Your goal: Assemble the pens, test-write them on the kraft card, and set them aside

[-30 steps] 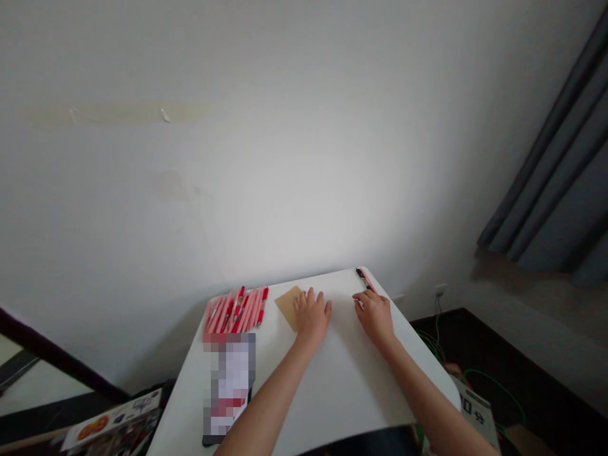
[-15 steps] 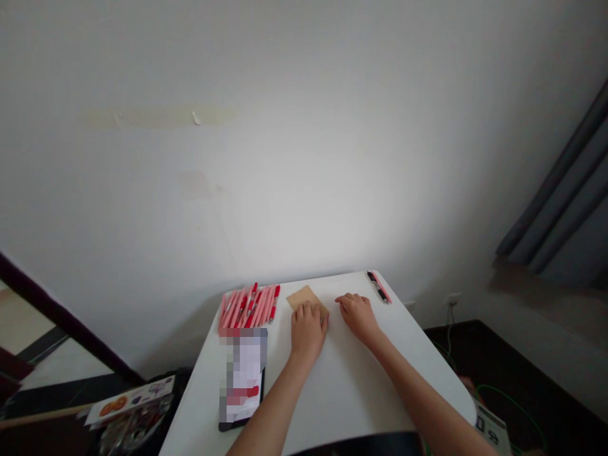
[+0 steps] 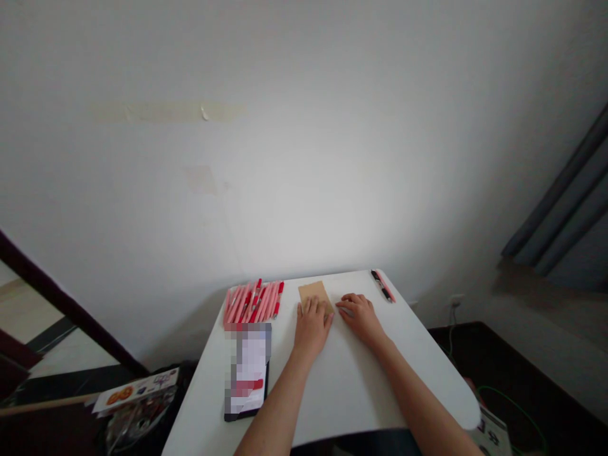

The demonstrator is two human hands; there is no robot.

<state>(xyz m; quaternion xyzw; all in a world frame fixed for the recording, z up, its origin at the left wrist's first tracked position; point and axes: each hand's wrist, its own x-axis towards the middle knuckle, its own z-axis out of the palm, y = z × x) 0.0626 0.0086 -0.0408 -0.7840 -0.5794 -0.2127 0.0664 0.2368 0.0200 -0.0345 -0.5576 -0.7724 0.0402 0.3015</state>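
Note:
My left hand [image 3: 312, 326] lies palm down over the lower part of a small brown piece of paper or card [image 3: 314, 289], fingers stretched out and slightly apart. Its upper part shows beyond my fingertips; the rest is under the hand. Just to the right, my right hand [image 3: 360, 316] rests on the white table [image 3: 346, 392], open, with its fingers loosely bent and pointing at the paper's lower right corner. I see nothing held in it.
A row of pink and red pens [image 3: 254, 303] lies at the table's back left, with a phone [image 3: 249, 373] in front. A black pen and a pink one [image 3: 382, 286] lie near the back right corner. The wall [image 3: 304, 190] stands behind the table.
The brown paper has turned from a slanted position to a straighter one under my left hand. My right hand stays beside it, its fingers now lower and nearer the paper. The view has shifted slightly.

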